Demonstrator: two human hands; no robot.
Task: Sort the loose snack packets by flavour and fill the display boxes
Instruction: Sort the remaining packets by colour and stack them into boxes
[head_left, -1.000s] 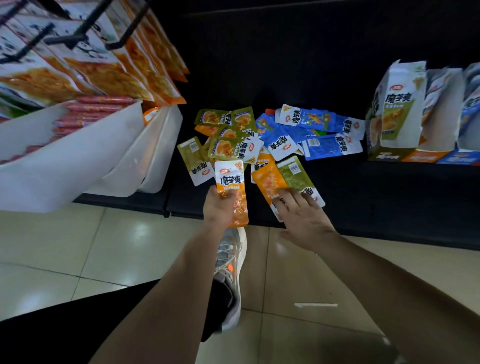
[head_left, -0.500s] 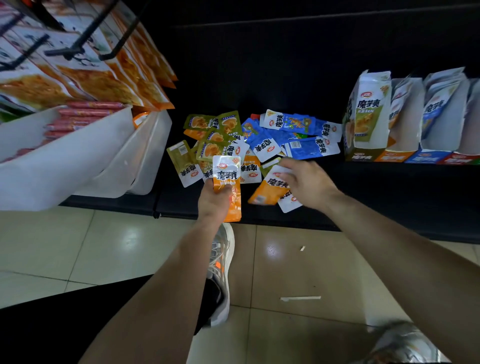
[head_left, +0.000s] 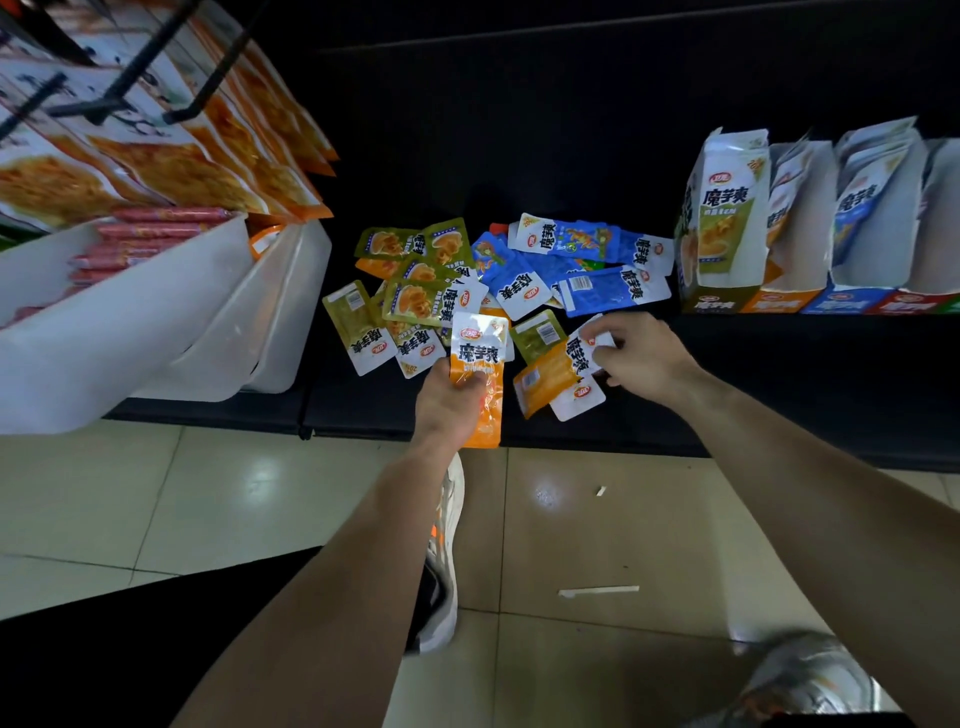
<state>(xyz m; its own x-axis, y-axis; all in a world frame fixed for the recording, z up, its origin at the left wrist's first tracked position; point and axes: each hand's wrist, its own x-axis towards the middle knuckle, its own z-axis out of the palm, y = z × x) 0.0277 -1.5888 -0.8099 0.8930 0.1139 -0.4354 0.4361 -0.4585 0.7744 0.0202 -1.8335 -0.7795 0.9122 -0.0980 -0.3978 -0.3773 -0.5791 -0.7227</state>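
Note:
Loose snack packets lie in a pile on a low black shelf (head_left: 779, 374): green ones (head_left: 415, 296) at the left, blue ones (head_left: 587, 260) at the right. My left hand (head_left: 449, 402) grips an orange packet (head_left: 478, 358) upright at the front of the pile. My right hand (head_left: 644, 353) pinches the white end of another orange packet (head_left: 550, 379), lifted at the pile's front right. Display boxes stand in a row at the right: a green box (head_left: 727, 223), then orange (head_left: 789, 244), blue (head_left: 872, 218) and red (head_left: 919, 301) ones.
White plastic bins (head_left: 156, 322) holding red sausages (head_left: 150, 234) jut out at the left, with large orange bags (head_left: 208, 156) hanging on hooks above. Below the shelf is tiled floor (head_left: 623, 545) with my shoes (head_left: 441, 545) and a paper scrap (head_left: 597, 591).
My right hand went from lying flat on packets at the pile's front to pinching an orange packet and lifting it. My left hand keeps hold of its orange packet.

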